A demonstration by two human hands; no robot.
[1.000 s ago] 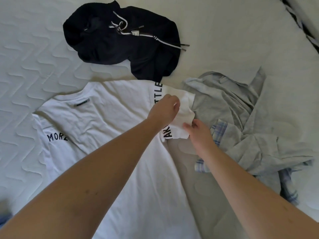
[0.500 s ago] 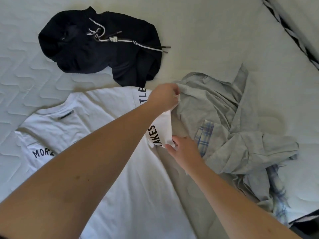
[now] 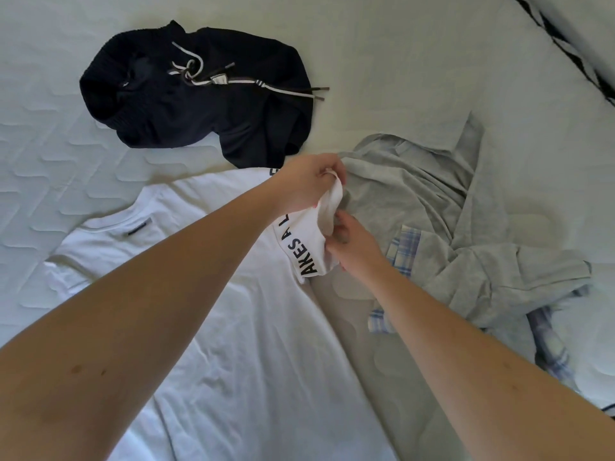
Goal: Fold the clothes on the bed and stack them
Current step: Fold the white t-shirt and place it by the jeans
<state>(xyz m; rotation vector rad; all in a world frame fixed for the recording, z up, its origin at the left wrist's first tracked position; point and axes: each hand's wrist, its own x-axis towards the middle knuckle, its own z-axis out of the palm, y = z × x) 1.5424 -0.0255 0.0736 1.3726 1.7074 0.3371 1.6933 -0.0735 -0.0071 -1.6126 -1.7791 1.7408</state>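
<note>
A white T-shirt (image 3: 253, 331) with black lettering lies spread flat on the bed, collar to the left. Its right sleeve (image 3: 309, 237) is lifted off the mattress. My left hand (image 3: 304, 184) grips the sleeve's upper edge from above. My right hand (image 3: 352, 242) pinches the sleeve's lower edge just below it. A crumpled grey garment (image 3: 442, 211) with a blue plaid piece (image 3: 404, 249) under it lies right beside my hands. A dark navy hoodie (image 3: 199, 94) with white drawstrings lies bunched at the far side.
The white quilted mattress (image 3: 66, 154) has bare room at the left and far right. Its right edge (image 3: 565, 48), with a black-and-white zigzag border, runs diagonally at the top right corner.
Both hands have raised the sleeve off the bed and bunched it between them. The right hand has moved up closer to the left hand. The camera view has shifted slightly.
</note>
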